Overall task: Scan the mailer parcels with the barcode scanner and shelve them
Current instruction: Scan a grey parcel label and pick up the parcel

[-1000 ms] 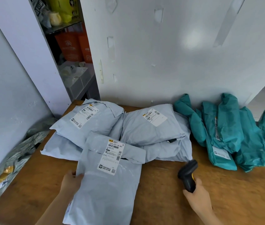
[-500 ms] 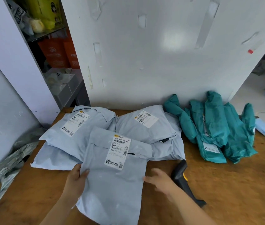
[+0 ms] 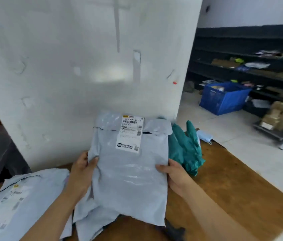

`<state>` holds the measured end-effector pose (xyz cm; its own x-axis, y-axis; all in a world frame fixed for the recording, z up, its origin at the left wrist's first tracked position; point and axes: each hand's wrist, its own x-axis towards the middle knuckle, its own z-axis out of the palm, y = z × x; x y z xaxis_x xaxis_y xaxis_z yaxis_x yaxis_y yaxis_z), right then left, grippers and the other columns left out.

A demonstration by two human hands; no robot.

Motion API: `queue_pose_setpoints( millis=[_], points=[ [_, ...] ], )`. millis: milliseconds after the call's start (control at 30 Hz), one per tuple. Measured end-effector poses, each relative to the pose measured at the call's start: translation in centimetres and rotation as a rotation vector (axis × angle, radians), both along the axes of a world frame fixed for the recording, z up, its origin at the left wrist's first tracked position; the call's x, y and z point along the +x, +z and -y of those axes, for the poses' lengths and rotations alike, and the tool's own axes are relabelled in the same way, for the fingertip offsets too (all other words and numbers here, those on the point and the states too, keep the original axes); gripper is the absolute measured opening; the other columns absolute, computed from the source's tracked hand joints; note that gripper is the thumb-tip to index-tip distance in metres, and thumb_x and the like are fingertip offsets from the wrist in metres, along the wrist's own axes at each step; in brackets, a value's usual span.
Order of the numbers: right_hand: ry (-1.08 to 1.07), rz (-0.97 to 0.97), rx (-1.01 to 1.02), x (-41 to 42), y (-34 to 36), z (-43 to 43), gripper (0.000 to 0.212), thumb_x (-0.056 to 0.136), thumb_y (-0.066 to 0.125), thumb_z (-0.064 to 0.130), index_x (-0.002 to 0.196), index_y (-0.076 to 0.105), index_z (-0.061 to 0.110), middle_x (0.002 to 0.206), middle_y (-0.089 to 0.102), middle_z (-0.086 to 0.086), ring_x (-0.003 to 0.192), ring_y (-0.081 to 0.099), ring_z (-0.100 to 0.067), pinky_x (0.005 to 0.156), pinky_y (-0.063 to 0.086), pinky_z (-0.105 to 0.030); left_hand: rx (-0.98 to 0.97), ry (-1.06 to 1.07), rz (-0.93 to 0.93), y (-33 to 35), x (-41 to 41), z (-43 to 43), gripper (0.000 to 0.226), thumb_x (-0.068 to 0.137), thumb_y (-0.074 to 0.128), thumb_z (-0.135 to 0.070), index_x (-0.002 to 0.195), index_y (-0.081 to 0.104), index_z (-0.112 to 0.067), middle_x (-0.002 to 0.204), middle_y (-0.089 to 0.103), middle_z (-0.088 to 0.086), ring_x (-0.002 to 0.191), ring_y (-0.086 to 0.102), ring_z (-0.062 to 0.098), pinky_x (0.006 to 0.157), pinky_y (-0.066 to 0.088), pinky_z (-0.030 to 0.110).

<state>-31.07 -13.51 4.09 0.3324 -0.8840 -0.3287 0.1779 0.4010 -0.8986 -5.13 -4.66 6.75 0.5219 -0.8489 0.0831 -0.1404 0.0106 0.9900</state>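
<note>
Two-handed, holds a grey mailer [image 3: 130, 180] upright over the table [image 3: 232, 188], label [image 3: 131, 134] facing the camera. Grasps the mailer's left edge in the left hand [image 3: 83, 168], thumb pressed on the front and the other fingers hidden behind. Grasps the right edge in the right hand [image 3: 173, 174] in the same pinch.

Holds the soft bag spread between the two hands, probably so the film lies flat and the label, above both thumbs near the top flap, can be read. Carries no scanner in either hand, which suggests the shelving step rather than the scan.

Visible on the table below the right hand, half under the mailer's bottom edge: a dark shape [image 3: 173, 231], possibly the scanner, too blurred to call.

Below and outside the left hand: more grey mailers [image 3: 20, 202] lying flat, labels up, seemingly awaiting their turn. Just beyond the right hand, against the wall [image 3: 85, 66]: a heap of green parcels [image 3: 185, 150].

Far past the right hand, across the floor: dark shelves [image 3: 241, 66] and a blue crate [image 3: 224, 98], the likely destination. Calls for a firm hold on the way there, with slick film and limp contents apt to sag or slip.
</note>
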Motion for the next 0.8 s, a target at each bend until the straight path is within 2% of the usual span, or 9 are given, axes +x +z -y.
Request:
queue_pose_setpoints(
  millis=[133,233,300,400,500,600,667,733,800],
  points=[
    [-0.29,-0.034,-0.205,-9.7,7.8,2.2,0.033,0.085,0.064,-0.004,0.117,0.064,0.005,0.111,0.073,-0.014,0.102,0.068,-0.037,0.091,0.054,-0.053,-0.19,-0.234,0.02,6.9,-8.5,8.1,0.011,0.091,0.056,-0.008,0.083,0.057,-0.015,0.078,0.062,0.007,0.073,0.057,0.023,0.069,0.045,0.033],
    [-0.488,-0.093,-0.324,-17.7,12.5,1.0,0.035,0.083,0.066,-0.003,0.118,0.065,0.005,0.107,0.074,-0.012,0.098,0.07,-0.036,0.087,0.056,-0.052,-0.269,-0.419,-0.011,11.1,-16.7,11.0,0.014,0.082,0.064,-0.027,0.09,0.057,-0.018,0.089,0.066,0.009,0.082,0.062,0.026,0.078,0.049,0.041],
    [-0.588,-0.117,-0.393,-23.2,15.4,-0.7,0.032,0.084,0.064,-0.005,0.114,0.067,0.006,0.105,0.074,-0.011,0.097,0.07,-0.035,0.086,0.056,-0.05,-0.3,-0.54,-0.072,13.3,-23.0,12.1,0.02,0.081,0.067,-0.028,0.094,0.056,-0.019,0.097,0.066,0.011,0.09,0.062,0.027,0.083,0.05,0.044],
    [-0.703,-0.173,-0.469,-30.9,18.8,-3.2,0.03,0.085,0.062,-0.007,0.113,0.067,0.004,0.107,0.073,-0.015,0.098,0.068,-0.037,0.09,0.054,-0.052,-0.36,-0.703,-0.103,15.8,-32.0,12.6,0.028,0.086,0.065,-0.008,0.11,0.051,-0.01,0.103,0.063,0.007,0.094,0.059,0.022,0.078,0.05,0.033],
    [-0.799,-0.201,-0.537,-39.5,21.9,-5.6,0.032,0.081,0.066,-0.006,0.111,0.066,0.004,0.101,0.072,-0.016,0.09,0.069,-0.034,0.089,0.055,-0.051,-0.438,-0.79,-0.097,18.3,-41.4,12.6,0.043,0.075,0.075,-0.005,0.109,0.048,-0.009,0.096,0.061,0.001,0.089,0.058,0.017,0.071,0.047,0.028],
    [-0.846,-0.233,-0.582,-47.6,24.7,-7.6,0.039,0.072,0.071,-0.002,0.111,0.067,0.004,0.093,0.071,-0.015,0.083,0.067,-0.033,0.086,0.052,-0.054,-0.474,-0.848,-0.102,20.5,-50.2,11.9,0.032,0.083,0.066,-0.002,0.107,0.05,-0.017,0.095,0.063,-0.004,0.086,0.06,0.012,0.07,0.046,0.025],
    [-0.862,-0.29,-0.621,-52.4,26.0,-8.8,0.021,0.083,0.065,-0.005,0.099,0.068,0.009,0.094,0.067,-0.018,0.087,0.063,-0.034,0.091,0.047,-0.06,-0.48,-0.886,-0.162,21.5,-55.5,11.6,0.03,0.085,0.063,0.0,0.103,0.05,-0.021,0.095,0.063,-0.004,0.086,0.061,0.011,0.07,0.047,0.024],
    [-0.892,-0.314,-0.638,-56.4,26.5,-9.5,0.021,0.088,0.059,-0.008,0.088,0.066,0.012,0.087,0.068,-0.015,0.078,0.065,-0.03,0.084,0.053,-0.054,-0.467,-0.921,-0.181,21.9,-59.8,11.5,0.03,0.086,0.062,-0.001,0.106,0.049,-0.019,0.099,0.063,-0.001,0.09,0.062,0.013,0.077,0.05,0.029],
    [-0.934,-0.32,-0.66,-60.6,26.8,-10.3,0.02,0.087,0.058,-0.011,0.089,0.067,0.007,0.075,0.071,-0.008,0.061,0.068,-0.022,0.064,0.061,-0.037,-0.45,-0.94,-0.177,22.2,-64.0,11.8,0.03,0.086,0.062,-0.001,0.109,0.049,-0.017,0.102,0.063,0.001,0.095,0.062,0.017,0.086,0.051,0.036]
  ],
)
